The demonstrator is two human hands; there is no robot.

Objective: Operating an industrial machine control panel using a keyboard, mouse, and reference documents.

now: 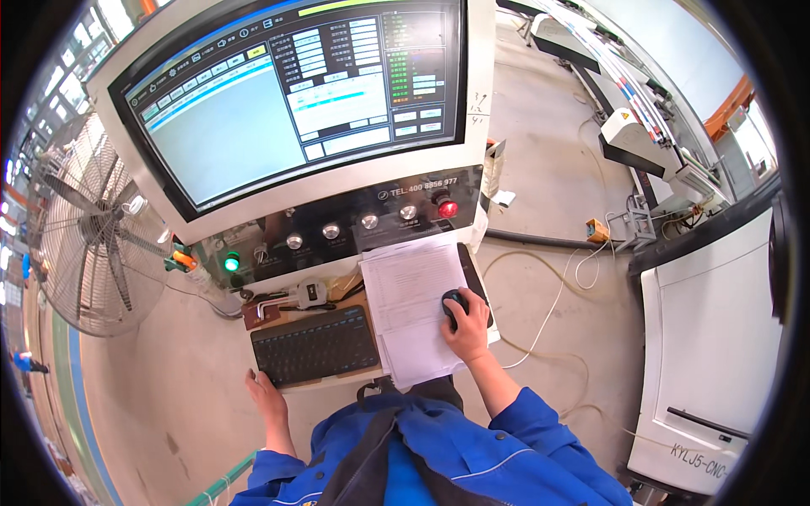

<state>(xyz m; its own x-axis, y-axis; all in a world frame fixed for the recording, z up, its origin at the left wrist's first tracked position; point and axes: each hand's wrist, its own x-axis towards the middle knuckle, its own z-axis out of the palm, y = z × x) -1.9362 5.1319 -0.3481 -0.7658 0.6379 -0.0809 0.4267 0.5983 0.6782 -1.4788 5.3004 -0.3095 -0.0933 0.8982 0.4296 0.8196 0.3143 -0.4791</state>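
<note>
My right hand is curved over a black computer mouse, which rests on a stack of printed paper sheets. Beside the lower left corner of a black keyboard is my left hand, at the shelf's edge, fingers somewhat apart and holding nothing that I can see. The keyboard lies left of the papers on the shelf. Above them, a large monitor is lit with a list on the left and fields and buttons on the right.
Under the monitor a black panel carries a green lit button, several silver knobs and a red button. A tape measure lies behind the keyboard. A large caged fan stands left; a white machine cabinet and floor cables are right.
</note>
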